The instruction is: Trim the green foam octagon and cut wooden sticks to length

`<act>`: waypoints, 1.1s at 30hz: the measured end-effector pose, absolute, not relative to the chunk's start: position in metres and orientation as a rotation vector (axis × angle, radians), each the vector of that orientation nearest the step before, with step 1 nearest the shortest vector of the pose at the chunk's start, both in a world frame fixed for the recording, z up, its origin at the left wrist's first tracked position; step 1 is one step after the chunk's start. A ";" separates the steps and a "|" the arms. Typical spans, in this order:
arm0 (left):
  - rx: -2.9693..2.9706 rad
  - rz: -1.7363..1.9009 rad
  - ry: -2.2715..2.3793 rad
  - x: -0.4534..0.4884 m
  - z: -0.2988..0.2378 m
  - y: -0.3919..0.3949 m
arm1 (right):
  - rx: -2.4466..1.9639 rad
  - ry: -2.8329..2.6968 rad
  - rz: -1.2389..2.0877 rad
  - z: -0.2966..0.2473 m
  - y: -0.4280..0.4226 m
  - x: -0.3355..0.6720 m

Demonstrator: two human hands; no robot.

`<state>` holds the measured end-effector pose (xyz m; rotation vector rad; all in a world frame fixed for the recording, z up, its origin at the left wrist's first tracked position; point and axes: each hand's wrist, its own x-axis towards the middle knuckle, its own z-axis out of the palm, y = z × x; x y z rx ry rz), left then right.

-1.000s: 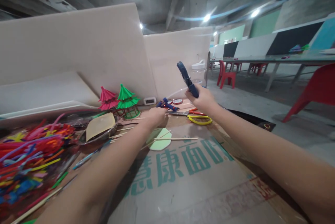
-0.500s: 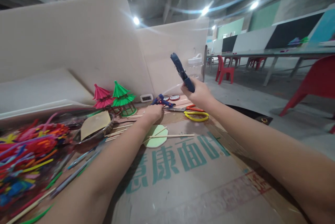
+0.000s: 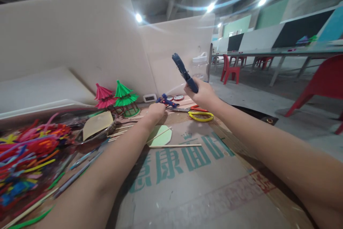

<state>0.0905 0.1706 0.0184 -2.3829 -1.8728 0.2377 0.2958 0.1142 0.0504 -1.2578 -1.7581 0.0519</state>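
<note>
My right hand (image 3: 203, 94) is closed round the grip of a dark blue glue gun (image 3: 184, 72), which sticks up and to the left above the table. My left hand (image 3: 156, 111) reaches forward with its fingers curled against a second blue tool (image 3: 167, 101) lying on the cardboard sheet (image 3: 193, 182); what the fingers hold is hidden. Just behind my left wrist lie a pale green paper disc (image 3: 160, 137) and thin wooden sticks (image 3: 175, 145).
Yellow-handled and red-handled scissors (image 3: 200, 114) lie right of the hands. Pink and green paper pavilions (image 3: 118, 97) stand at the back by the white partition (image 3: 80, 43). A heap of coloured pipe cleaners (image 3: 26, 154) fills the left. Red chairs (image 3: 318, 89) stand on the right.
The view has shifted a little; my right hand with the glue gun has moved slightly left and down. My left hand stays at the blue tool.
</note>
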 end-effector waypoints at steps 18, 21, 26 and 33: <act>-3.941 0.296 -1.194 0.124 0.113 -0.031 | -1.044 -1.557 0.061 0.100 0.100 0.331; -3.906 -0.093 -0.925 0.120 0.113 -0.054 | -1.003 -1.563 0.111 0.101 0.097 0.329; -2.968 -0.206 -1.516 0.059 0.089 -0.006 | -1.052 -1.602 0.109 0.103 0.086 0.318; -2.653 -0.062 -1.711 0.004 0.029 0.019 | -0.995 -1.723 0.122 0.099 0.068 0.295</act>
